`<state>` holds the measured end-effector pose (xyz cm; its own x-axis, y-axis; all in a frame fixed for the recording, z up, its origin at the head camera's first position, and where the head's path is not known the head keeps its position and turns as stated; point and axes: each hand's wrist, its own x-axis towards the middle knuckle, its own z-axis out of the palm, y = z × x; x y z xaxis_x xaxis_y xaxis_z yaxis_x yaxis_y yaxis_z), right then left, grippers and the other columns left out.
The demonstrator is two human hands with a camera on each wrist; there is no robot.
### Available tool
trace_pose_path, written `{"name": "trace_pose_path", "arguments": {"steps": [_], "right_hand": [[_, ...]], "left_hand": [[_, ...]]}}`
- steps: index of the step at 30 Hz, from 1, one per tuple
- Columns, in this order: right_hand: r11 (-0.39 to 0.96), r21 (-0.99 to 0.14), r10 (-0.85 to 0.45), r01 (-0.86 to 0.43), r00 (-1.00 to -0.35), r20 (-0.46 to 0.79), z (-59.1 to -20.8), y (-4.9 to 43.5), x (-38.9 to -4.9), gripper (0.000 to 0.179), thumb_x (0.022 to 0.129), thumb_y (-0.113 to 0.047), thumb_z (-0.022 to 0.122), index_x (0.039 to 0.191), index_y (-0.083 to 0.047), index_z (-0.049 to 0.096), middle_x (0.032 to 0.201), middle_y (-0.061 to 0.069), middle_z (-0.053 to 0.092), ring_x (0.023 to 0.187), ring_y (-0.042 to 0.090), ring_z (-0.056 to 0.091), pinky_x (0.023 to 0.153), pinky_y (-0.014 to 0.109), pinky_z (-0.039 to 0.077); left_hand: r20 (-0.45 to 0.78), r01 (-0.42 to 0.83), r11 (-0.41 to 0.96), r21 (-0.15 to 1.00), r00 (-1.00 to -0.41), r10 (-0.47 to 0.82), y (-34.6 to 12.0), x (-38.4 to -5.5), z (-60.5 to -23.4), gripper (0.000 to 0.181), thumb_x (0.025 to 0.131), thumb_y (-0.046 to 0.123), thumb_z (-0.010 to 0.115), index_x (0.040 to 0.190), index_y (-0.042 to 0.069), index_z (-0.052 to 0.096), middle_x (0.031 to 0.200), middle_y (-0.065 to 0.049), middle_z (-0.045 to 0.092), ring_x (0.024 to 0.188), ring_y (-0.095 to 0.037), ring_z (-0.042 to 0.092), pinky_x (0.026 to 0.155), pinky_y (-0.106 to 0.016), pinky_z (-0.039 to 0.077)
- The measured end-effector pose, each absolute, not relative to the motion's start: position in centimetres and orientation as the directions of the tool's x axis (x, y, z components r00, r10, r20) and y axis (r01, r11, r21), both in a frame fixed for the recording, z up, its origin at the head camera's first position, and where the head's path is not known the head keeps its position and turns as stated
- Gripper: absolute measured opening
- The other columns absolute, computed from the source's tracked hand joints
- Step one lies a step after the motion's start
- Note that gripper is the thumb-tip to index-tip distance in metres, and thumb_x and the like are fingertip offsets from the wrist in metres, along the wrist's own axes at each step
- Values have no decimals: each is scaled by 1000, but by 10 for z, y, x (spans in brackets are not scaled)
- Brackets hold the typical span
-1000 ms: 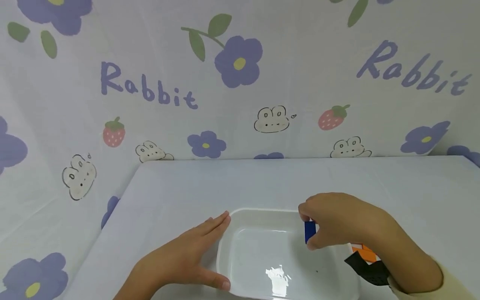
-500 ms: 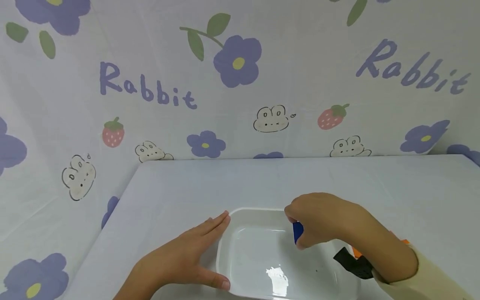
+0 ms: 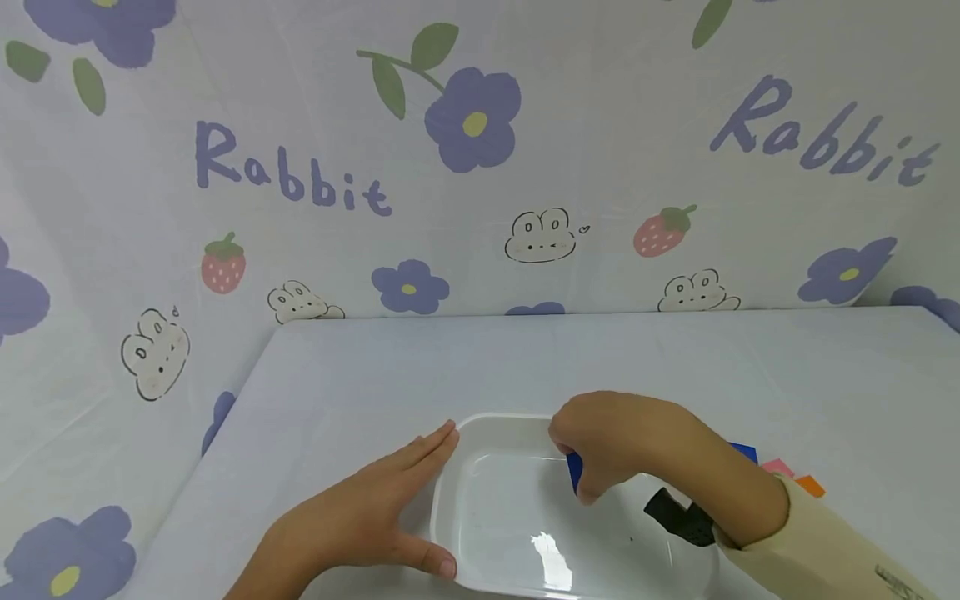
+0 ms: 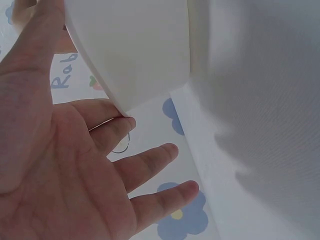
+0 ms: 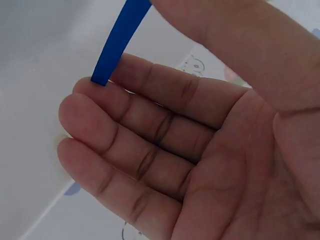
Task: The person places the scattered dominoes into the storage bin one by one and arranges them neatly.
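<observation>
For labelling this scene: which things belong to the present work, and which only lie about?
In use: thin blue strip, pinched by right hand; glossy white rectangular tray, touched by left hand.
Likely idle, partly hidden: pink piece, orange piece, second blue piece.

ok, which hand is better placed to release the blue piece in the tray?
Right, I'd say: the right hand pinches the blue piece over the white tray, while the left hand touches the tray's rim.

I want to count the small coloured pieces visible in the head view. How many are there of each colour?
Blue: 2 (held blue piece in the right hand; other blue piece)
Pink: 1 (pink piece)
Orange: 1 (orange piece)
Total: 4 visible; more may be hidden.
</observation>
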<state>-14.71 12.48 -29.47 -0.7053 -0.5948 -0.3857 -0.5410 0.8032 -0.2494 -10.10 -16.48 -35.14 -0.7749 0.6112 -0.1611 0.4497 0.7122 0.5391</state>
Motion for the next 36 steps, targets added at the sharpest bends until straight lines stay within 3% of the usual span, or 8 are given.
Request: {"name": "trace_pose_path", "arguments": {"steps": [13, 23, 36], "right_hand": [[724, -125, -684, -678, -686, -248, -316, 108, -146, 32, 74, -26, 89, 86, -10, 64, 73, -6, 53, 66, 12, 48, 60, 25, 47], [673, 51, -708, -738, -662, -247, -332, 89, -141, 30, 76, -32, 87, 88, -11, 69, 73, -4, 55, 62, 10, 47, 56, 26, 48], [643, 80, -736, -762, -643, -213, -339, 75, -144, 28, 80, -32, 86, 93, -11, 73, 75, -2, 61, 63, 9, 51, 60, 26, 54]], "left_hand": [[-174, 446, 718, 535, -773, 610, -163, -103, -352, 123, 67, 75, 72, 163, 23, 16, 165, 18, 7, 151, -20, 17, 116, -47, 29], [-165, 462, 693, 554, -754, 635, -162, -103, -351, 122, 68, 74, 73, 162, 20, 16, 165, 16, 6, 150, -14, 16, 117, -45, 28], [-163, 463, 696, 549, -757, 632, -164, -103, -351, 123, 69, 74, 72, 162, 19, 15, 165, 16, 5, 149, -16, 19, 117, -45, 29]]}}
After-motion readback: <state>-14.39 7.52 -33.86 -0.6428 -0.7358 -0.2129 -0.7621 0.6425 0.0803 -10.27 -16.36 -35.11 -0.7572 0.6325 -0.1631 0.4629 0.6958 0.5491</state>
